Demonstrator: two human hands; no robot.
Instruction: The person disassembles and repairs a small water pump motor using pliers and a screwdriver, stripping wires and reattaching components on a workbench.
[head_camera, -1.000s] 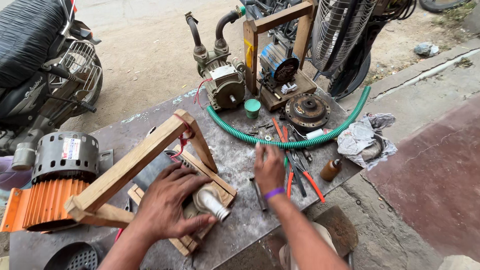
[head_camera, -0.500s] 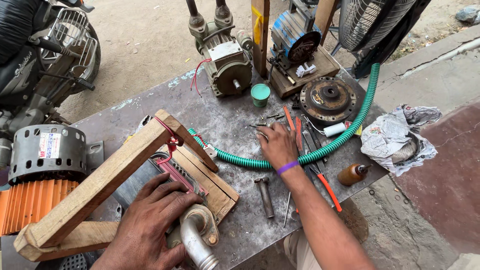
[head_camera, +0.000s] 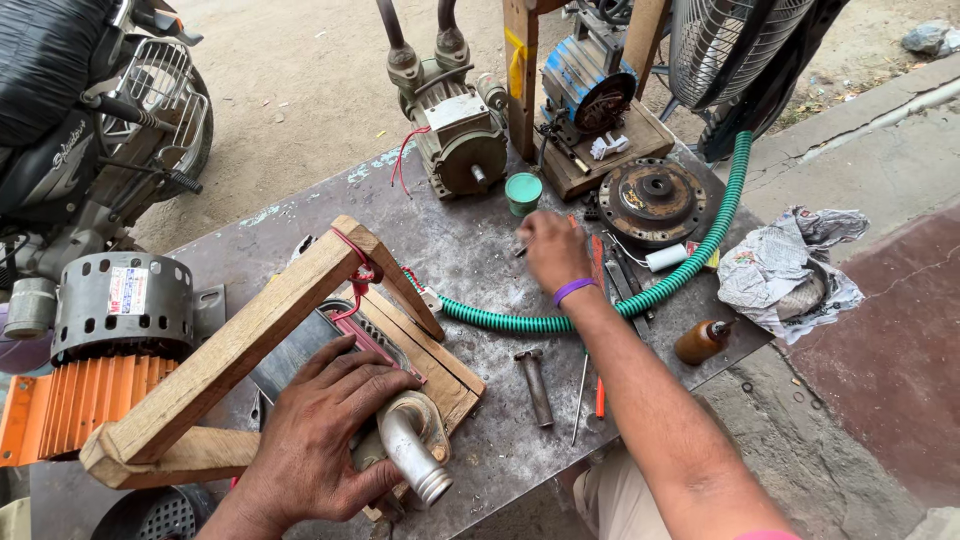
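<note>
Since the earlier frame, our right hand (head_camera: 550, 250) has reached toward the surface's far edge | fingers curled among small tools beside green cap (head_camera: 523, 190), grip indiscernible | left hand (head_camera: 320, 425) lies flat, fingers released, on pump body (head_camera: 400, 440), pipe axis pointing toward near edge.

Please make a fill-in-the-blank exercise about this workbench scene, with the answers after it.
1. The left hand rests on the pump with the curved ______ metal outlet pipe.
2. The right hand wears a ______ wristband.
3. The ribbed hose on the grey metal table is ______.

Answers: silver; purple; green
</note>
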